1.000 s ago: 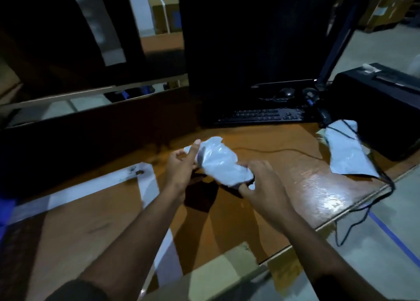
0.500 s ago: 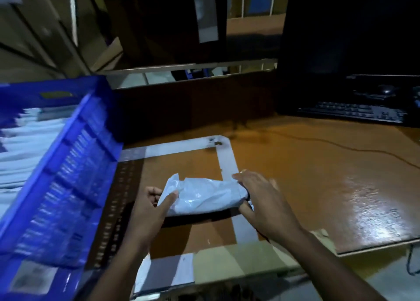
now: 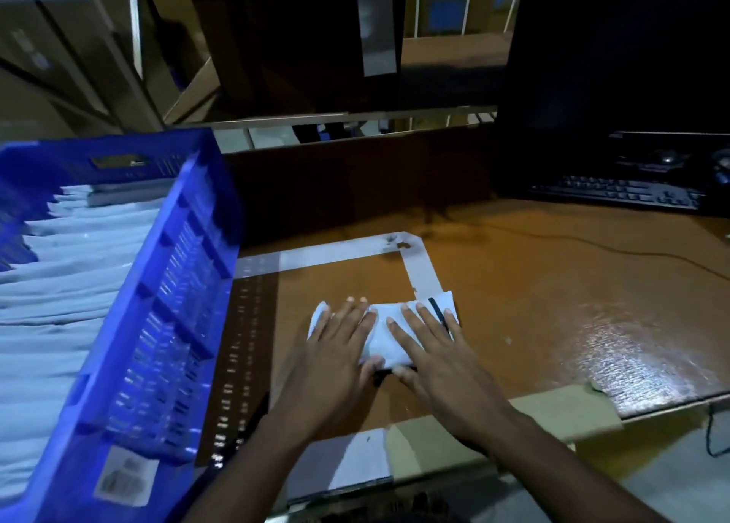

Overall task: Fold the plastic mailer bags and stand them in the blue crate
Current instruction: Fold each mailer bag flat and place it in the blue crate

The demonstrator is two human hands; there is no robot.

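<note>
A folded pale plastic mailer bag [image 3: 384,338] lies flat on the brown table, with a dark strip showing at its right end. My left hand [image 3: 335,358] presses on its left part with straight, spread fingers. My right hand [image 3: 440,364] lies flat on its right part in the same way. The blue crate [image 3: 158,309] stands at the left, its near wall just left of my left forearm. Inside it, several folded mailer bags [image 3: 67,285] stand in a row on edge.
White tape lines [image 3: 424,269] mark a square on the table [image 3: 553,317] around the bag. A black keyboard [image 3: 616,194] and a dark monitor [image 3: 616,48] sit at the back right, with a thin cable [image 3: 592,244] running across the table. Cardboard boxes stand behind.
The bag was held between both hands just above the table; now it lies flat under both spread palms. The view has drawn closer to the crate and table.
</note>
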